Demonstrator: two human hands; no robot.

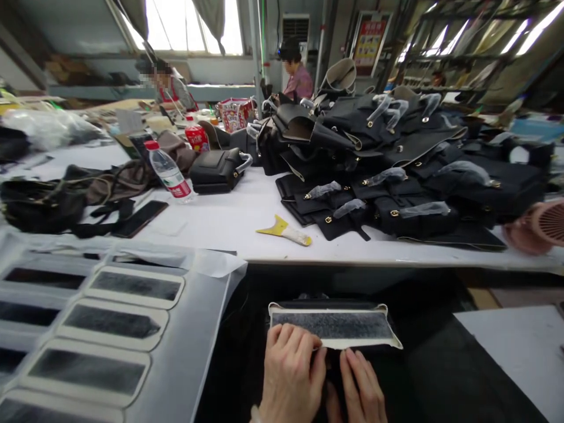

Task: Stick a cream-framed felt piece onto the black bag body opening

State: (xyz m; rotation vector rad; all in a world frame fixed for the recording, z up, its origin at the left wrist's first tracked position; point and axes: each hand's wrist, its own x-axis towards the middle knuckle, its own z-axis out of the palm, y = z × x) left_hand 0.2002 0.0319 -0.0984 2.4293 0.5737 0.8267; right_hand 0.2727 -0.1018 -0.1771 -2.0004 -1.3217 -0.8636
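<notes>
A rectangular panel [335,324] with a pale border and a speckled dark grey middle lies before me, set against black material that looks like part of a black bag [304,304]. My left hand [291,370] is closed at the panel's near edge, its fingers bent over the left part and its thumb pointing toward the middle. Beside it, my right hand [361,385] presses its fingers together on the black material just below that same edge. Both hands partly hide the near side of the bag, and the right thumb is mostly out of sight.
Similar pale-edged panels [118,317] lie on a sheet to the left. Across the white table [229,220] are a yellow scraper [284,230], a water bottle [170,173], a phone [141,218] and piled black bags [374,153]. A pink fan [540,226] stands right; two people sit behind.
</notes>
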